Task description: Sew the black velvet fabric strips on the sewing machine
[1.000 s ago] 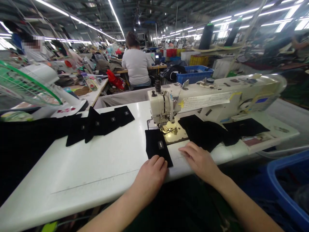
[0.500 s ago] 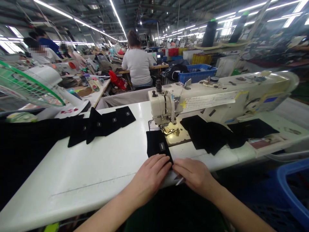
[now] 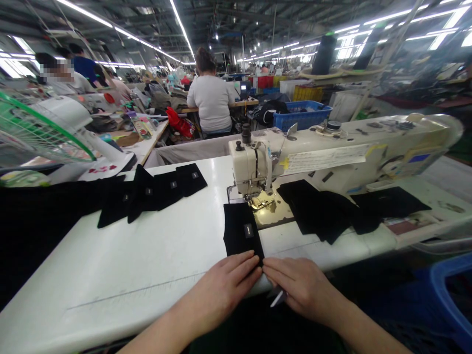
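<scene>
Black labelled fabric panel (image 3: 239, 230) lies partly under left hand (image 3: 229, 281), fingers pressed together; right hand (image 3: 304, 285), fingers bunched at the panel's near right edge, apparently holds thread snips (image 3: 278, 299).

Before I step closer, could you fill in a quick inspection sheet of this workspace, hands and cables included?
Surface: white table, with a ruled line along its near side.
Job's things: black labelled piece, near the needle end of the sewing machine.
Clutter: overlapping black pieces at left; more dark pieces at right, by the machine.
Hands: left hand on the labelled piece's near end; right hand at its near right corner, holding a pale pointed tool.
Cables: nothing seen near the hands.
Surroundings: fan at left; blue basket and seated person beyond the table.
</scene>
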{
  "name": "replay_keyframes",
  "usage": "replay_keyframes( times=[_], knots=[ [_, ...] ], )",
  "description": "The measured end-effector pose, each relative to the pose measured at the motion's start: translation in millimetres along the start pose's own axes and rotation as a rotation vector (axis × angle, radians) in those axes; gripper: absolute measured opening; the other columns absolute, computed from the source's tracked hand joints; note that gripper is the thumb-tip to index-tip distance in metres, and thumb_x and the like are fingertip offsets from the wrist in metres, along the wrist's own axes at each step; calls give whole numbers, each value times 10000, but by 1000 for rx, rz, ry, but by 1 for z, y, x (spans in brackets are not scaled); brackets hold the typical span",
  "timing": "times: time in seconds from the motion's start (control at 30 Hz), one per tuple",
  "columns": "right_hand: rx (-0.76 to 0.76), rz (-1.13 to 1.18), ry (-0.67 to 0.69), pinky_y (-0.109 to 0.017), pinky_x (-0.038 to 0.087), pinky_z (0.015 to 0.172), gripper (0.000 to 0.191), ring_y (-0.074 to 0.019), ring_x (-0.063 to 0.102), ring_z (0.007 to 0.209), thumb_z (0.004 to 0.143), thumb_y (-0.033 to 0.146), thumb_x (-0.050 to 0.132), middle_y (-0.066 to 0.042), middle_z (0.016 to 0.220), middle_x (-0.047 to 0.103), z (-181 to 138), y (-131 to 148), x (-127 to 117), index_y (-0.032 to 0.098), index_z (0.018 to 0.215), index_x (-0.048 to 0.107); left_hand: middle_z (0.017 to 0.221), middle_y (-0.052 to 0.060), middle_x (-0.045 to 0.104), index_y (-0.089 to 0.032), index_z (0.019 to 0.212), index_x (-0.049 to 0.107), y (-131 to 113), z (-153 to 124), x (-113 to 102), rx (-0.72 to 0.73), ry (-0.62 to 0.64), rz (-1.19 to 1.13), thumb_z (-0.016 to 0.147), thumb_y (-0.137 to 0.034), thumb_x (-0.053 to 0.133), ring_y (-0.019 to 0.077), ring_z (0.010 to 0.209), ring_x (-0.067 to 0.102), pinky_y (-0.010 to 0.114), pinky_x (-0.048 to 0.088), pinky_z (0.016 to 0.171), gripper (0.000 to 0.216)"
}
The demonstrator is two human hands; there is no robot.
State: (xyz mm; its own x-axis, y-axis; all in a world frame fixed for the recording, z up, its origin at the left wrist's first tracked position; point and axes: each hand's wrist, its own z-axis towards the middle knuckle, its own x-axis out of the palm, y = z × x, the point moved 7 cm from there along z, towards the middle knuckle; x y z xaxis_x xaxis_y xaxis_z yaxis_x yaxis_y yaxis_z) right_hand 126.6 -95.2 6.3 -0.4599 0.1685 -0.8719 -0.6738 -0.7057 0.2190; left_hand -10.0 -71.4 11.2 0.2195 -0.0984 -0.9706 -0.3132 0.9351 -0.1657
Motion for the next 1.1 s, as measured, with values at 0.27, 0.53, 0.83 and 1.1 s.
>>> replay_keyframes(
  times=[0.27, 0.53, 0.83, 1.1],
  knots=[
    [11, 21, 13, -279, 544, 690, 269, -187, 696, 846, 952, 135, 457, -113, 1071, 734, 1, -3, 2, 163, 1129, 658, 1414, 188, 568, -92, 1401, 505, 3, 0, 5, -18, 40, 5, 910, -88, 500, 312, 1337, 517, 472, 518, 1060, 491],
    [37, 37, 26, -272, 522, 678, 263, -175, 677, 809, 965, 155, 439, -92, 1014, 729, 7, -9, 5, 180, 1101, 663, 1417, 195, 563, -76, 1389, 511, 9, 2, 6, -16, 51, 1, 910, -94, 499, 319, 1342, 511, 480, 506, 1073, 479],
    [47, 38, 28, -266, 502, 657, 259, -168, 652, 768, 946, 147, 439, -80, 971, 718, 11, -13, 5, 183, 1067, 665, 1415, 187, 565, -112, 1381, 522, 14, 7, 5, -22, 11, -53, 889, -67, 504, 290, 1347, 511, 476, 504, 1077, 494],
    [68, 34, 86, -256, 493, 682, 203, -167, 652, 813, 913, 148, 500, -68, 994, 707, 16, -22, 9, 195, 1039, 652, 1396, 177, 584, -126, 1357, 551, 23, 9, 6, -21, -28, -39, 932, -79, 469, 270, 1341, 520, 465, 505, 1078, 435]
  ],
)
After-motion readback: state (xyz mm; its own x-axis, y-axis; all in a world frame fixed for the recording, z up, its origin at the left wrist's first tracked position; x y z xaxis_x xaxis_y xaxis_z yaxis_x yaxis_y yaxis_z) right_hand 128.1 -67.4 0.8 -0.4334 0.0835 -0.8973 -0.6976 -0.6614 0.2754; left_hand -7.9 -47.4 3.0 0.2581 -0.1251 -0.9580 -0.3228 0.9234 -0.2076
